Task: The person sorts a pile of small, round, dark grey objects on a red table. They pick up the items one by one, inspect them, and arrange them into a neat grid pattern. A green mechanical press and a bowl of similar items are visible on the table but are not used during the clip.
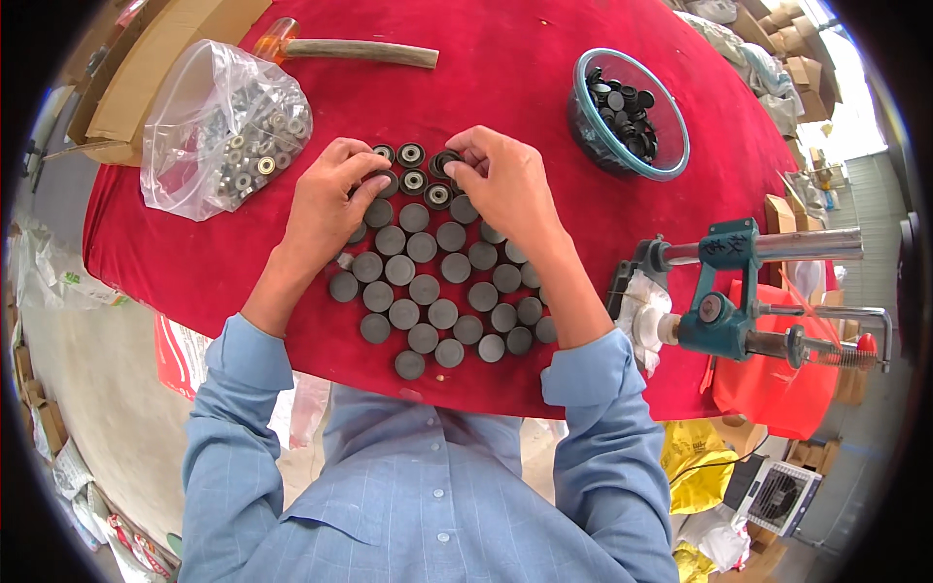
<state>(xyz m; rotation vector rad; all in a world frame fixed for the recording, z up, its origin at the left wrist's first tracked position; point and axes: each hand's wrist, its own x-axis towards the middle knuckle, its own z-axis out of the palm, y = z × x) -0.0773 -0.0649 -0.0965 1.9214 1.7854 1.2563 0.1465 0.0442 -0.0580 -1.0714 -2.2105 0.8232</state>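
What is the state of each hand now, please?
Left hand: fingers curled; whether it holds anything cannot be told.
Right hand: closed, thumb and fingers on a dark, round, plastic-looking cap.

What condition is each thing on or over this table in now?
Grey caps: lying flat, plain side up
Black caps: hollow side up, bearings inside
Plastic bag: partly filled with bearings
Clear bowl: uncovered, holding black pieces
Hammer: lying down
Bench press: untouched
Left hand: curled, grip unclear
Right hand: pinching a black cap
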